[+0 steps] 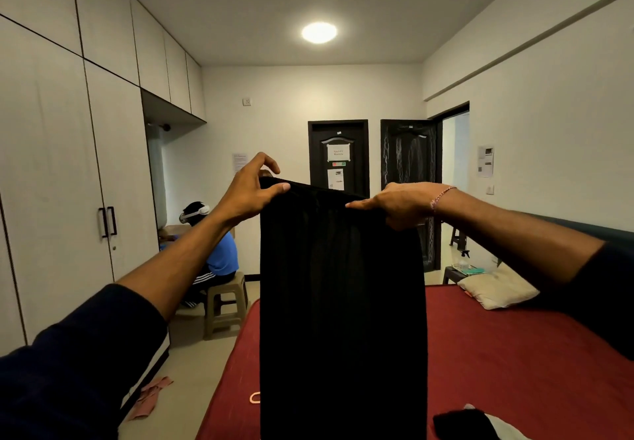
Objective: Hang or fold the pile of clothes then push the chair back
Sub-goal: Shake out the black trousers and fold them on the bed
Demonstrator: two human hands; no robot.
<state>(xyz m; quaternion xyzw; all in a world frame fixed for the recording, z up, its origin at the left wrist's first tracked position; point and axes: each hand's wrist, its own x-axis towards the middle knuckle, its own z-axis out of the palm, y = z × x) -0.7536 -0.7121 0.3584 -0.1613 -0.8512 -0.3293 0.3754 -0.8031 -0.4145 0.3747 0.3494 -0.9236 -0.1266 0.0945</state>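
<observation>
A long black garment [343, 302] hangs straight down in front of me, held up by its top edge at chest height over the red bed [514, 354]. My left hand [252, 189] pinches the left top corner with thumb and fingers. My right hand [398, 204] grips the right top corner, a beaded bracelet on its wrist. The garment's lower end runs out of view at the bottom. A small heap of black and white clothes [473, 424] lies on the bed at the lower right. No chair shows in view.
White wardrobes [68, 165] line the left wall. A person in a blue shirt [219, 254] sits on a plastic stool [226, 302] at the back left. A pink cloth [151, 396] lies on the floor, a pink hanger [254, 397] on the bed's edge, a pillow [497, 290] at the right.
</observation>
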